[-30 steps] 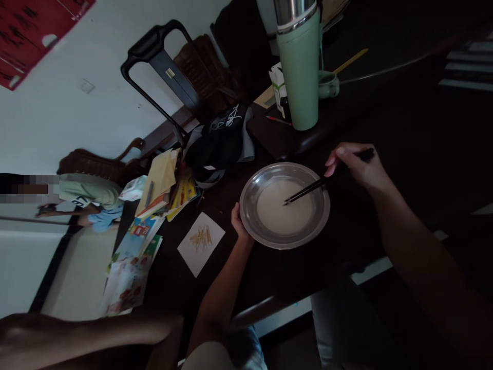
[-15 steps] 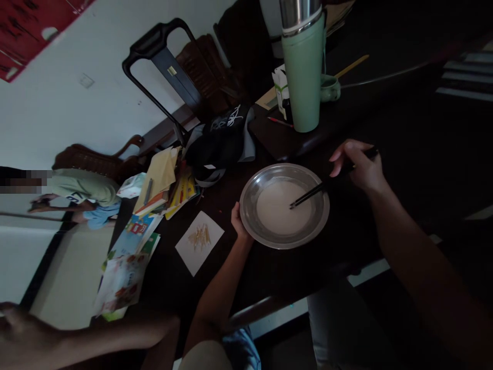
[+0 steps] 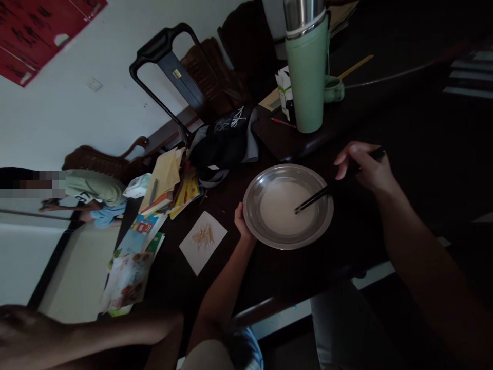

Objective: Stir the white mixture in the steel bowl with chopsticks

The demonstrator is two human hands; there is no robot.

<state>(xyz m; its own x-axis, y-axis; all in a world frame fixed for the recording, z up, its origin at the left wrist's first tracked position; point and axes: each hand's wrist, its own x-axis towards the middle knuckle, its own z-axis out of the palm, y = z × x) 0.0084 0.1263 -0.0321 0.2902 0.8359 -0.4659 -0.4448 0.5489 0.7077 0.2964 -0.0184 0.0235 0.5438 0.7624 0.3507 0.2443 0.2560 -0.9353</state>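
Observation:
A round steel bowl (image 3: 325, 226) holds a pale, milky mixture (image 3: 283, 208). My left hand (image 3: 243, 222) grips the bowl's left rim, its fingers partly hidden behind the wall. Held in my right hand (image 3: 365, 167), to the right of the bowl, is a pair of dark chopsticks (image 3: 314, 199). They slant down over the rim, their tips at the mixture. A white sheet of paper (image 3: 196, 259) with several thin, pale sticks (image 3: 204, 235) on it lies left of my left hand.
Behind the bowl stand a tall green tumbler (image 3: 306, 82) and a small green cup (image 3: 334, 90). Books and papers (image 3: 148, 226) line the table's left side beside a black bag (image 3: 223, 139). Another person's arm (image 3: 115, 331) reaches in at lower left; a seated person (image 3: 96, 187) is farther back.
The whole view has shifted slightly, so everything sits a little farther right. Both hands keep their holds on the bowl and chopsticks. The other person's hand at lower left has turned.

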